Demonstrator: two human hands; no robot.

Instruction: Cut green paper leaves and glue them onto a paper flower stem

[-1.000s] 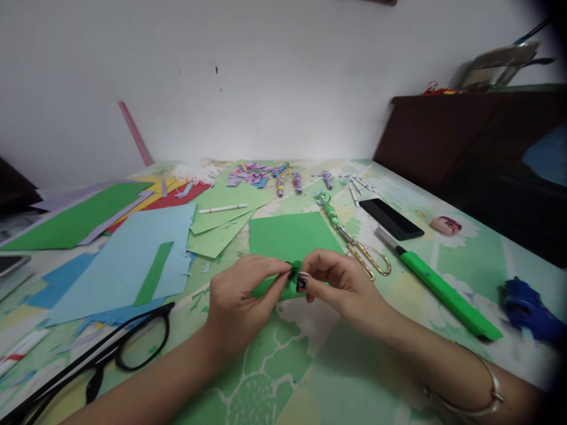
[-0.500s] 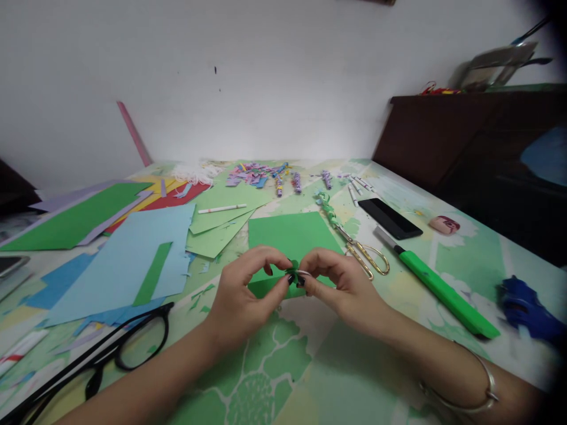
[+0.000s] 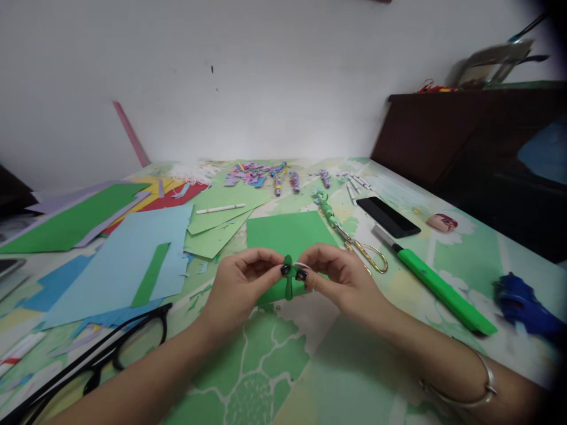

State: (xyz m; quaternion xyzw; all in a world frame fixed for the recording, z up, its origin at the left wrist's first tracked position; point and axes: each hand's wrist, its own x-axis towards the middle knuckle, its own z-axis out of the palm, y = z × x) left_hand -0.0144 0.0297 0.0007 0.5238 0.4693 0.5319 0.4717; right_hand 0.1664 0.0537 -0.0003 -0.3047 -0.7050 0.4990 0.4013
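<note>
Between my two hands, a small dark green paper piece with looped, leaf-like ends is held up over a green paper sheet. My left hand pinches its left side between thumb and fingers. The thumb and forefinger of my right hand are pressed together at its right side, with a thin white string showing there. Whether the string is fixed to the paper I cannot tell. Just right of the sheet lie gold-handled scissors.
On the right are a green utility knife, a black phone and a blue glue gun. Eyeglasses and a light blue sheet with a green strip lie left. Paper scraps are heaped at the back.
The green paper piece has turned upright between my fingers, so a loop now hangs below them. My hands have drifted slightly, still close together, and the view has shifted a little.
</note>
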